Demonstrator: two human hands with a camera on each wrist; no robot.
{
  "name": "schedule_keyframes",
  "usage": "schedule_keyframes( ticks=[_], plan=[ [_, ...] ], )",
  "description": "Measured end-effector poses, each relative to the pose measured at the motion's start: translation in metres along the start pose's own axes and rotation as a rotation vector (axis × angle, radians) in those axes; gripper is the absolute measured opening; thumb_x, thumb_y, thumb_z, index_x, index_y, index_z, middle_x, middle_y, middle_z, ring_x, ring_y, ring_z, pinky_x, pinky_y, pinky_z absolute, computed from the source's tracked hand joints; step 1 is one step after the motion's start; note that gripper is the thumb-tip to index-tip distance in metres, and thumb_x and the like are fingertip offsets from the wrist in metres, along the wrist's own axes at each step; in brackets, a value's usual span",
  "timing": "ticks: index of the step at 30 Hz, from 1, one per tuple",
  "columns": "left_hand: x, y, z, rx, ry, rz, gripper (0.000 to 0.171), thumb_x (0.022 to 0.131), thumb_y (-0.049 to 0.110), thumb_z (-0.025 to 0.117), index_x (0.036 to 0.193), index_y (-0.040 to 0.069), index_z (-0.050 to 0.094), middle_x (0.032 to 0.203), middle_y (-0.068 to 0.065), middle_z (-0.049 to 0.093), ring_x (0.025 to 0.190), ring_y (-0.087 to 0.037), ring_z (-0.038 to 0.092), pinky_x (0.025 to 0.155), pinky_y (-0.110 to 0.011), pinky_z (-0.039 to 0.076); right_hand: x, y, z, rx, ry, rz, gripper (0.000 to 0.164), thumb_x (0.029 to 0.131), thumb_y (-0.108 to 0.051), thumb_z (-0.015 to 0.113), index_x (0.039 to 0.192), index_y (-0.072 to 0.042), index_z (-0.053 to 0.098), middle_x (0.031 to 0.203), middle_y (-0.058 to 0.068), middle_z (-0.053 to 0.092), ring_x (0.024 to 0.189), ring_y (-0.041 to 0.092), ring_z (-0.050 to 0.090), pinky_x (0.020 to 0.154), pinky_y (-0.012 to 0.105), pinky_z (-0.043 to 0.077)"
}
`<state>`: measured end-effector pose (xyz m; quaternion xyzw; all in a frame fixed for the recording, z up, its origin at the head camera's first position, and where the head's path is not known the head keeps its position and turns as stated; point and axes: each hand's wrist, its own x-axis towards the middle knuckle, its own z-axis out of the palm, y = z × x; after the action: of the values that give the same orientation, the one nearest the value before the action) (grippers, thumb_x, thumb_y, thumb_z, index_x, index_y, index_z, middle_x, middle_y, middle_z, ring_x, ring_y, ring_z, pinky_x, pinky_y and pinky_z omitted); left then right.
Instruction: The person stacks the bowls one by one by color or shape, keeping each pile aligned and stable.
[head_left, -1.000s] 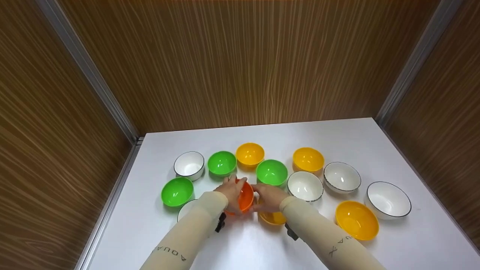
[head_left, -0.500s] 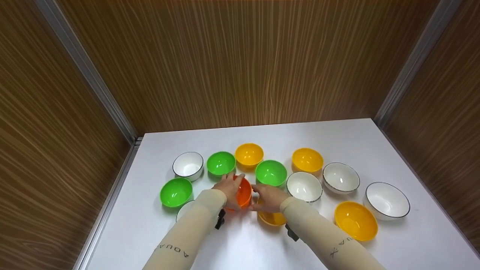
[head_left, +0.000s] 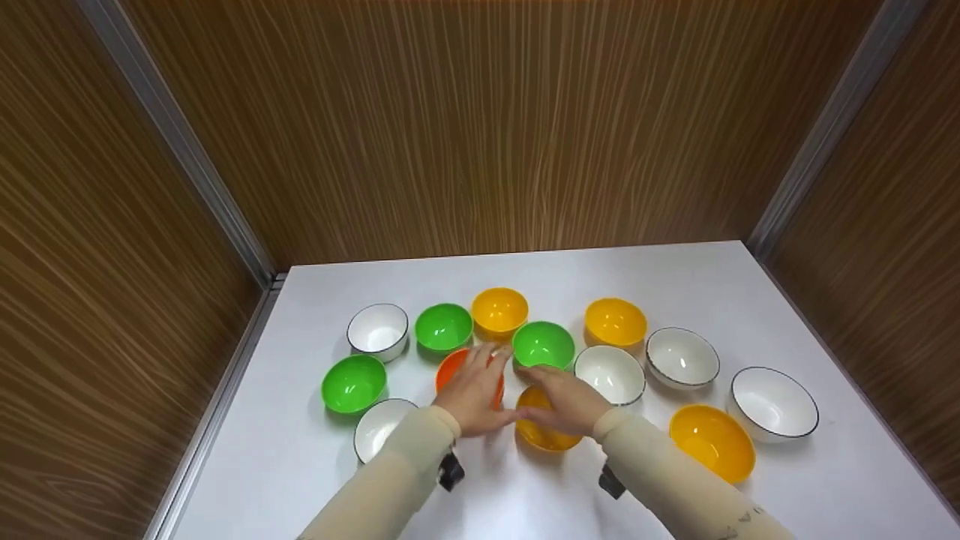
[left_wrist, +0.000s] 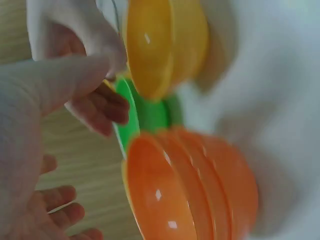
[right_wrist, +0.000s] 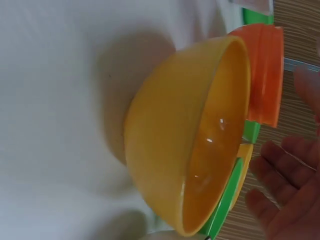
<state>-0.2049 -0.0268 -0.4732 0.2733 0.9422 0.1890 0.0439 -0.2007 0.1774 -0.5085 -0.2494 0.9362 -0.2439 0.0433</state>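
Observation:
A nested stack of orange bowls stands upright near the middle of the table, partly hidden under my left hand in the head view. That hand is spread above the stack and grips nothing; the left wrist view shows a gap between its fingers and the orange bowls. My right hand hovers over a yellow bowl, fingers extended and holding nothing. From the right wrist, the yellow bowl appears whole, apart from the fingers. The two thumbs come close together between the orange and yellow bowls.
Green bowls and a yellow bowl sit just behind. White bowls are close on the right, with another yellow bowl farther right. A white bowl stands beside my left forearm. Wood-patterned panels enclose the table.
My left hand has let go of the orange bowls and risen over them. My right hand has drawn back and right, away from their side. The orange bowls now sit slightly farther left.

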Motion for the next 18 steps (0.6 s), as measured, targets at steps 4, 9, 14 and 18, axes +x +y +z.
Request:
schedule_keyframes(
  ticks=[4,9,14,18],
  plan=[
    [-0.023,0.016,0.013,-0.158,0.124,0.013,0.072,0.083,0.038,0.073,0.141,0.011,0.041,0.135,-0.006,0.046,0.122,-0.02,0.047,0.105,-0.037,0.042,-0.022,0.003,-0.003,0.034,0.172,-0.018,0.056,0.086,-0.033,0.072,0.135,-0.012,0.054,0.131,0.004,0.059,0.119,0.023,0.055,0.103,0.044,0.043],
    [-0.044,0.02,0.049,-0.344,0.19,-0.065,0.061,0.083,0.034,0.072,0.133,0.009,0.048,0.126,-0.005,0.053,0.11,-0.017,0.055,0.097,-0.034,0.048,-0.056,0.007,-0.002,0.066,0.331,0.093,0.026,0.083,-0.022,0.076,0.104,-0.013,0.065,0.093,-0.004,0.065,0.083,0.012,0.06,0.077,0.033,0.054],
    [-0.049,0.015,0.083,-0.48,0.175,-0.167,0.076,0.082,0.047,0.072,0.138,0.006,0.042,0.127,-0.009,0.052,0.108,-0.02,0.056,0.094,-0.038,0.049,-0.085,0.012,-0.004,0.127,0.228,0.345,0.02,0.084,-0.024,0.073,0.075,-0.018,0.056,0.064,-0.008,0.05,0.06,0.01,0.047,0.055,0.025,0.041],
    [-0.046,0.01,0.101,-0.552,0.189,-0.205,0.093,0.076,0.049,0.077,0.144,0.002,0.034,0.133,-0.011,0.048,0.114,-0.026,0.054,0.099,-0.043,0.046,-0.096,0.017,0.002,0.221,0.1,0.45,0.027,0.088,-0.034,0.069,0.076,-0.014,0.056,0.063,-0.003,0.052,0.058,0.013,0.048,0.053,0.027,0.039]
  ],
)
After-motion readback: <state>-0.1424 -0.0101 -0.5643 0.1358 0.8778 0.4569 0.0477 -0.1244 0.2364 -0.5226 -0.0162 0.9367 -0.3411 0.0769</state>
